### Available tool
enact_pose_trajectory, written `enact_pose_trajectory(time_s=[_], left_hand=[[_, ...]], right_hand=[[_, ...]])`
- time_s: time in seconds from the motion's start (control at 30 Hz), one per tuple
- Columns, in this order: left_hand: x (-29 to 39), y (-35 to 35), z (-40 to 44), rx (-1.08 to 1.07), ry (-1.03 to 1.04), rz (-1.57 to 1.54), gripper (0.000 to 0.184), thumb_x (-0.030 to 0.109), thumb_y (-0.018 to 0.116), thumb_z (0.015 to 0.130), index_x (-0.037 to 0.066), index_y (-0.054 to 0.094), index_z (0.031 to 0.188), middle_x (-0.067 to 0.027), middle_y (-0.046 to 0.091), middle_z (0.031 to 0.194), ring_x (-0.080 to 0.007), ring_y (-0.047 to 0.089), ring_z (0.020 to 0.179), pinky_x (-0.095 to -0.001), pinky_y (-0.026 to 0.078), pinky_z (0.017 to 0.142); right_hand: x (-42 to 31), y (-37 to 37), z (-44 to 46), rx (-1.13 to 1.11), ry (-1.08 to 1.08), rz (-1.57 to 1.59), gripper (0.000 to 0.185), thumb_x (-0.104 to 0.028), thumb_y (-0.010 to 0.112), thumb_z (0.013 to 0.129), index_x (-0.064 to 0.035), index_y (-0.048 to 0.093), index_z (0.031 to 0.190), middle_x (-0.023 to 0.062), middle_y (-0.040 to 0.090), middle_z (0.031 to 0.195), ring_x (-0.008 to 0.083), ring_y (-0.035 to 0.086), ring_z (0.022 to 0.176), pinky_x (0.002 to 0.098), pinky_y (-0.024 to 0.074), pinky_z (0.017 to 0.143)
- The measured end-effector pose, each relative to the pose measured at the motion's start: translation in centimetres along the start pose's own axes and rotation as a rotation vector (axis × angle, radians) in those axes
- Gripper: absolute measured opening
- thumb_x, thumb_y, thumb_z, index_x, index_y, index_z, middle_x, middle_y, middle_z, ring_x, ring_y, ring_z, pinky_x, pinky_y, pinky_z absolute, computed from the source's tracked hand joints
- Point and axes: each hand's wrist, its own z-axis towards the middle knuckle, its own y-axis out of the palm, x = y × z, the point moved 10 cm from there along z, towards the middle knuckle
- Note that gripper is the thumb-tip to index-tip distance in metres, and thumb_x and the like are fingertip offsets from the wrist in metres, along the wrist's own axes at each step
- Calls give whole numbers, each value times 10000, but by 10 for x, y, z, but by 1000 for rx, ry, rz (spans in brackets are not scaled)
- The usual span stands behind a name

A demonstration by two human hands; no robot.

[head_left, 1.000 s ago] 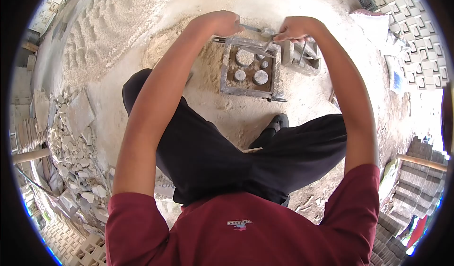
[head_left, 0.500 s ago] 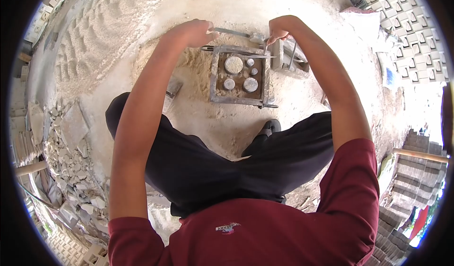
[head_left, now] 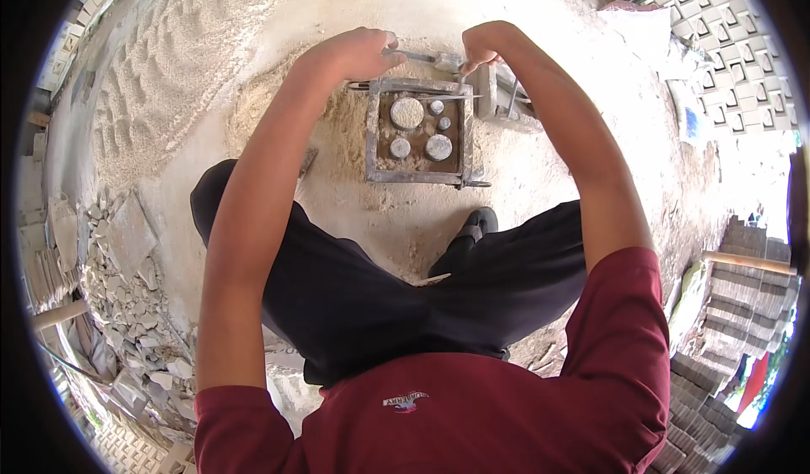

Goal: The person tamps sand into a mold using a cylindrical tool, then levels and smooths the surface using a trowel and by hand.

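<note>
A square metal mould frame (head_left: pixel 372 141) lies on the dusty ground with several round pieces inside, the largest a pale disc (head_left: pixel 407 114) at its upper left. My left hand (head_left: pixel 375 52) is above the frame's far left corner, its fingers curled at the near end of a flat metal bar (head_left: pixel 418 56). Past the frame's far right corner, my right hand (head_left: pixel 481 50) points down with fingers pinched at a thin upright rod. What exactly each hand grips is too small to make out. A thin bar (head_left: pixel 430 97) lies across the frame's far side.
A hollow grey block (head_left: pixel 506 94) stands right of the frame. Sand (head_left: pixel 177 61) spreads at the far left, and broken rubble (head_left: pixel 135 297) lies nearer on the left. Stacked blocks (head_left: pixel 726 52) rise at the far right. My shoe (head_left: pixel 481 219) is just this side of the frame.
The view has shifted, so the frame appears further left. My right hand has drawn back from over the hollow block's edge, and the thin bar now lies lower across the frame's far side.
</note>
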Motion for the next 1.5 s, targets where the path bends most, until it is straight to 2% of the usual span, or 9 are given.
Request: enact_pose_trajectory(time_s=[0.2,0.47,0.77,0.83,0.9,1.03,1.23,1.33,1.5], left_hand=[[-15,9,6,-35,-40,10,527,489,460,935,77,533,1255,-154,612,1188,-298,591,1089,-409,474,909],[-22,0,-4,3,-39,-23,525,498,456,935,102,528,1273,-155,604,1204,-297,590,1094,-417,468,922],[-27,9,0,-39,-52,-2,535,486,461,935,73,528,1268,-149,602,1212,-291,585,1106,-410,468,926],[-24,6,3,-12,-28,-2,534,480,466,934,65,530,1265,-149,605,1206,-290,589,1096,-410,468,922],[-15,8,6,-12,13,10,524,472,474,930,71,537,1261,-157,614,1184,-292,597,1072,-416,471,907],[1,6,11,-24,55,8,518,472,478,925,80,545,1258,-164,621,1163,-296,601,1058,-417,473,894],[20,-3,13,56,109,32,501,442,473,928,40,585,1206,-190,624,1145,-339,600,1055,-440,475,921],[23,-6,10,53,119,-9,509,443,471,928,43,569,1229,-190,608,1179,-340,586,1084,-447,467,936],[10,-3,9,17,25,10,507,428,471,932,60,534,1275,-179,564,1257,-320,550,1152,-454,441,975]], right_hand=[[-19,-13,0,16,-69,239,442,-448,684,833,-70,603,619,19,519,524,124,463,464,310,406,456],[15,7,9,8,30,-5,508,-523,636,842,-56,601,647,34,523,544,164,484,483,313,418,470],[24,35,-7,-77,90,191,519,-486,576,894,8,624,743,59,541,578,178,447,430,305,421,463],[13,42,-17,-18,76,-22,517,-465,512,930,31,655,925,159,653,810,268,624,690,408,502,676],[11,48,-27,53,106,15,520,-459,482,945,29,653,1005,185,659,915,295,640,835,433,488,785],[-1,51,-46,111,106,10,521,-452,470,952,32,654,1014,187,657,933,283,636,815,420,487,787],[-4,19,-96,7,208,128,515,-419,445,976,54,649,997,97,553,599,205,534,512,368,461,530],[-8,52,-99,-139,231,627,503,-399,331,1008,50,550,1057,-41,335,511,81,303,409,227,259,351],[-14,103,-49,-58,119,505,561,-419,317,1004,30,534,748,33,400,488,161,415,417,322,371,406]])
